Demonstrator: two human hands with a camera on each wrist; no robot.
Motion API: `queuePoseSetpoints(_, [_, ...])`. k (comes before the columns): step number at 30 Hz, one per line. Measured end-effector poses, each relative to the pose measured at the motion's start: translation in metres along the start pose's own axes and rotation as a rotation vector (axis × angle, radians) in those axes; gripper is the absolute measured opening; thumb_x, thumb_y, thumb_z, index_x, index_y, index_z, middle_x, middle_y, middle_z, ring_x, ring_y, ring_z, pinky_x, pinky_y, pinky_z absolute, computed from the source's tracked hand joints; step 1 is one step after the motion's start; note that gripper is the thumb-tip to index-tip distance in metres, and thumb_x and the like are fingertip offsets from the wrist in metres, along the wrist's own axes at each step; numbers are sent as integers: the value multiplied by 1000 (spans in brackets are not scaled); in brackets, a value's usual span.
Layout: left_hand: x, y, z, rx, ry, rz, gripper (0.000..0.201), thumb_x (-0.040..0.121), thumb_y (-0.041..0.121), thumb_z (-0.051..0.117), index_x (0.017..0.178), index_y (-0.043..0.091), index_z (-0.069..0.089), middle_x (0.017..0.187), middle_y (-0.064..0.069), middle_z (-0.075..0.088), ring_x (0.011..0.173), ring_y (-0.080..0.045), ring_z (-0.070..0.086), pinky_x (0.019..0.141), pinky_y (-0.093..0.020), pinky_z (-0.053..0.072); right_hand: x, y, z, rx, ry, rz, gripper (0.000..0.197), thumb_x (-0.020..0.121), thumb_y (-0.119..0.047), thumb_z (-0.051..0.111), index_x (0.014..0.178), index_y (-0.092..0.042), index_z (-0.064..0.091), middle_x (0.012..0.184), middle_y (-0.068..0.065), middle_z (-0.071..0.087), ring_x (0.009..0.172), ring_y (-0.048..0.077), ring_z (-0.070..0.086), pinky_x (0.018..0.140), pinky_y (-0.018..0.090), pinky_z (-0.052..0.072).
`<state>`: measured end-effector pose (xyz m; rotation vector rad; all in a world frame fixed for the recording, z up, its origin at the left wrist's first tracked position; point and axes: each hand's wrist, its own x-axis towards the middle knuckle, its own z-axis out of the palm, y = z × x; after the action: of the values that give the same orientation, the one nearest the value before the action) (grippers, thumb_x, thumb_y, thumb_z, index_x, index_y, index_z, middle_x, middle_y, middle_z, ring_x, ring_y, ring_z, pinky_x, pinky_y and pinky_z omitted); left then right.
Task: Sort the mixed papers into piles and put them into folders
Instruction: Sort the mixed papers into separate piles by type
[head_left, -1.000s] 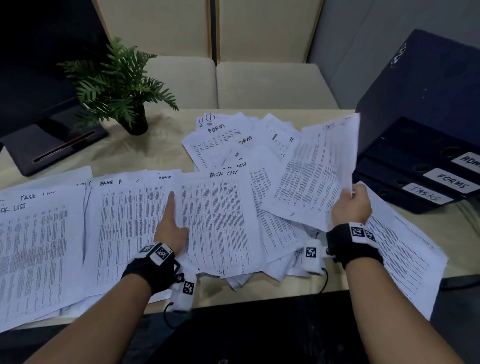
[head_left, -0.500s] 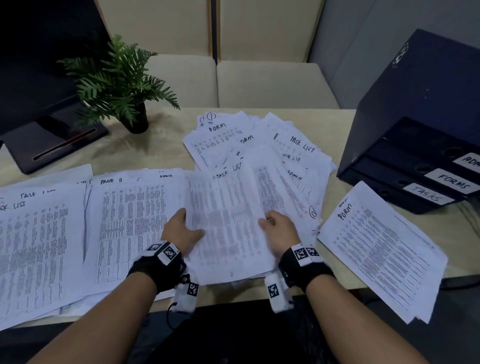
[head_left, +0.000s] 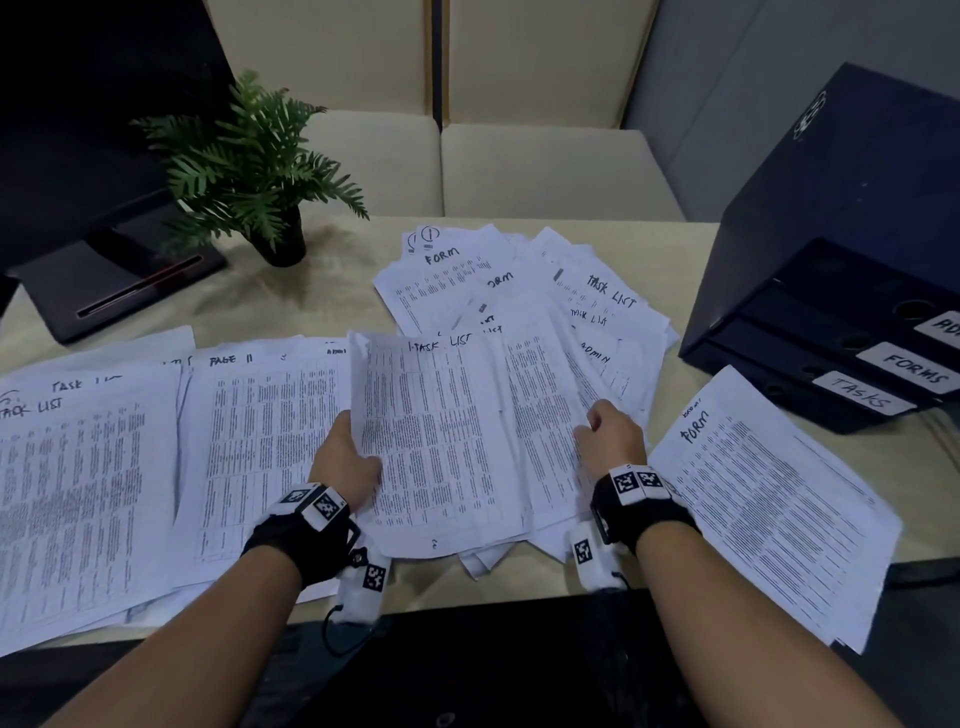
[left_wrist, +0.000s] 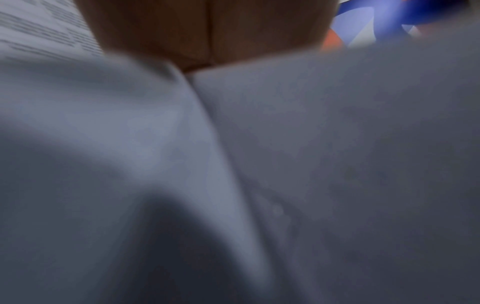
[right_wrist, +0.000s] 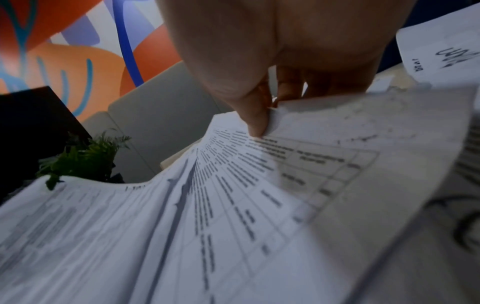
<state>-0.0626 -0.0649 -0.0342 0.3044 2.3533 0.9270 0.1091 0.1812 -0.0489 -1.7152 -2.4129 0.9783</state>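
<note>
– 2 hands are seen at the mixed heap (head_left: 550, 317) mid-table. What is held?
– The left edge of a TASK LIST sheet (head_left: 436, 441) is gripped by the left hand (head_left: 345, 457). A printed sheet (right_wrist: 298, 164) from that heap is pinched by the right hand (head_left: 610, 441).
– And the folders?
– 3 labelled folders (head_left: 810, 332) are stacked at the right, a FORM pile (head_left: 769, 509) just beside them.

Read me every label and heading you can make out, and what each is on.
"TASK LIST": top of held sheets.
"PAGE 11": middle-left pile.
"TASK LIST": far-left pile.
"FORM": right pile.
"FORM", "TASK LIST", "ADMIN": mixed heap.
"FORMS": middle folder label.
"TASKS": nearest folder label.
"AD", cut off: farthest folder label.
Printed tables: too small to read.
</note>
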Motion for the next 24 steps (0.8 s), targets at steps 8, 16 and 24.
queuePoseSetpoints(8, [1,0,4,-8,-17,-1,39,85,0,59,119,11,44,83,1,52,67,-13,51,51,-23,37,1,1,-18,-17,69,-52,21,99,-13,48,91,-1,63,87,12,56,78,24,50,68,26,37])
queuePoseSetpoints(16, [-10,1,-2,-85,3,-1,103,86,-6,52,146,50,-10,139,-15,48,61,-29,60,49,-27,46,7,0,-67,403,525,47,18,102,-15,42,103,-5,57,85,9,53,72,23,46,62,27,33])
queuePoseSetpoints(24, [-3,3,2,-69,-51,21,37,93,12,51,129,18,56,130,-7,58,62,-14,62,55,-23,52,-1,-18,-55,468,382,-100,11,99,-10,48,98,-9,59,82,5,55,70,20,48,57,23,35])
